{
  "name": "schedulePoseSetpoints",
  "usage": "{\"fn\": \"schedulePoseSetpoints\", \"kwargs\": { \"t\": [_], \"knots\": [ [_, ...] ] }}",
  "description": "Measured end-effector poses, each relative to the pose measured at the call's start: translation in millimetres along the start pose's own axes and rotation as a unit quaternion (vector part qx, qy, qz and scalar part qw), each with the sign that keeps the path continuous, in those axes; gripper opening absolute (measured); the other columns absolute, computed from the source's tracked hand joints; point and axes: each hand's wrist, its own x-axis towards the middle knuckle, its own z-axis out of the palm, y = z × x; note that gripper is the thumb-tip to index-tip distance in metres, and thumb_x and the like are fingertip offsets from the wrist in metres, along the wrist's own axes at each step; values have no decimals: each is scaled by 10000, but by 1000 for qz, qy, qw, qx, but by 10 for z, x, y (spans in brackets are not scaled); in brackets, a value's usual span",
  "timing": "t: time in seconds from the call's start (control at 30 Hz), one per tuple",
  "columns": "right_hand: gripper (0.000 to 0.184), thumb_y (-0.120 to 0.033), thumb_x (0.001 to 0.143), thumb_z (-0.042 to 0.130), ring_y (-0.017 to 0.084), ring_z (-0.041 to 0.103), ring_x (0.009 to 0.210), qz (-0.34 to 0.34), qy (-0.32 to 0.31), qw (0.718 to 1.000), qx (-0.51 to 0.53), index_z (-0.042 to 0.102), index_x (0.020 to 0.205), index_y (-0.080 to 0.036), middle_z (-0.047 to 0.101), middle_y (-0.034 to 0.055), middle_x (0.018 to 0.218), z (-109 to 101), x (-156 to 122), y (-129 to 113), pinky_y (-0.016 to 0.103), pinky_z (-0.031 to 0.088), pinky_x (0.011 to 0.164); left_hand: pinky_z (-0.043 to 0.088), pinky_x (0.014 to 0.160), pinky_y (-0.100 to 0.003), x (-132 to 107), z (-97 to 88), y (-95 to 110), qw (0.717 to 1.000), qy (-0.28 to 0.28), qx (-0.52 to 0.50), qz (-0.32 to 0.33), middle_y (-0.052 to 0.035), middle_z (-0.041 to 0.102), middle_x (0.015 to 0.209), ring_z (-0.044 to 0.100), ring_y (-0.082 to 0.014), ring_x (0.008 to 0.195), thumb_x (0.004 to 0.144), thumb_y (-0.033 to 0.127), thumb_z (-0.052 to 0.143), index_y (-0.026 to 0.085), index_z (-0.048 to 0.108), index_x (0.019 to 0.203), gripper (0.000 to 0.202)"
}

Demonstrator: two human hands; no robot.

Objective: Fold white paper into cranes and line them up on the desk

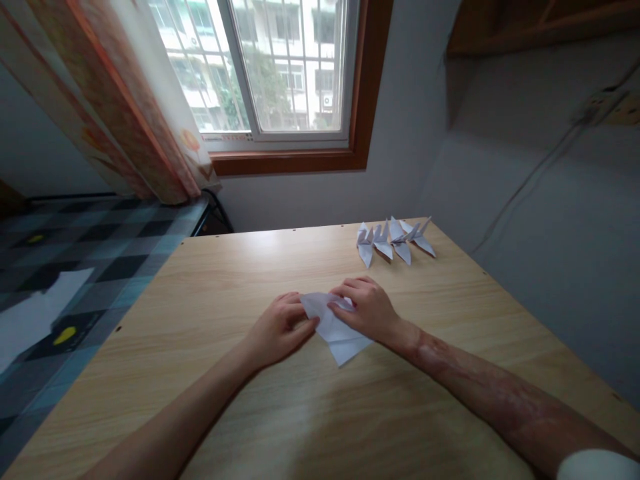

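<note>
A partly folded sheet of white paper lies flat near the middle of the wooden table. My left hand pinches its left edge with curled fingers. My right hand presses on the paper's upper part, fingers bent and closed on it. A pointed corner of the sheet sticks out toward me below the right hand.
Several folded white paper cranes stand in a row at the table's far right edge. A window with a patterned curtain is behind. A bed with a checked cover and a white sheet lies to the left.
</note>
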Motion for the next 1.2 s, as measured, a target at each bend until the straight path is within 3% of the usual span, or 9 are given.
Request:
{"fn": "schedulePoseSetpoints", "kwargs": {
  "t": [0.13, 0.23, 0.33, 0.47, 0.6, 0.73, 0.87, 1.1, 1.2],
  "knots": [
    [56, -236, 1017, 725, 204, 698, 836, -60, -15, 998, 33, 768, 1052, -232, 759, 30, 896, -19, 1, -26, 376, 483, 945, 576, 864, -353, 0, 9, 0, 998, 42, -42, -28, -88, 813, 968, 737, -237, 910, 1090, 360, 612, 206, 823, 952, 296],
    [166, -285, 992, 758, 193, 685, 799, -62, -38, 993, 97, 734, 1143, -221, 735, 10, 879, -63, -3, -58, 371, 499, 940, 559, 816, -328, -6, 10, -19, 996, 66, -47, -45, -70, 802, 927, 722, -218, 858, 1078, 352, 631, 203, 822, 919, 290],
    [136, -312, 1023, 734, 201, 694, 848, -73, -78, 984, 143, 750, 1126, -226, 743, 19, 908, -98, -4, -79, 372, 504, 944, 556, 816, -325, -10, 7, -48, 994, 76, -55, -55, -68, 793, 933, 719, -218, 873, 1083, 361, 614, 201, 816, 889, 322],
    [122, -271, 1053, 687, 225, 701, 942, -90, -113, 980, 135, 801, 1087, -241, 759, 60, 1001, -91, -12, -76, 376, 514, 943, 553, 771, -321, -19, 14, -99, 991, 96, -55, -76, -66, 757, 858, 693, -214, 826, 1116, 429, 553, 187, 761, 787, 458],
    [127, -245, 1020, 716, 232, 700, 965, -103, -111, 980, 131, 799, 1116, -243, 754, 70, 1047, -63, -31, -59, 372, 528, 942, 556, 749, -302, -33, 39, -158, 988, 103, -69, -94, -59, 755, 852, 684, -203, 802, 1069, 479, 652, 177, 764, 844, 392],
    [196, -124, 981, 680, 207, 678, 876, -113, -104, 975, 161, 752, 1127, -232, 741, 49, 997, -50, -39, -43, 343, 539, 876, 584, 810, -309, -36, 53, -168, 981, 111, -111, -114, -62, 778, 922, 717, -219, 880, 1045, 463, 678, 183, 782, 900, 332],
    [338, -10, 883, 648, 242, 680, 968, -126, -104, 974, 158, 706, 1124, -240, 754, 58, 1044, -60, -23, -40, 382, 552, 942, 603, 828, -320, -32, 68, -163, 969, 128, -157, -140, -57, 784, 952, 730, -233, 915, 1013, 455, 694, 191, 772, 922, 289],
    [252, -143, 913, 761, 269, 689, 1097, -126, -114, 977, 129, 712, 1132, -257, 745, 82, 1202, -88, -6, -57, 421, 553, 1024, 485, 599, -272, -53, 65, -252, 942, 266, -54, -199, 32, 594, 756, 574, -163, 664, 861, 380, 812, 225, 612, 883, 255],
    [196, -195, 936, 773, 265, 684, 1063, -112, -100, 983, 101, 718, 1115, -252, 741, 78, 1165, -69, -14, -44, 415, 549, 993, 527, 694, -308, -54, 34, -235, 956, 251, 11, -149, -11, 633, 844, 610, -197, 792, 886, 312, 756, 224, 630, 857, 156]
  ]
}}
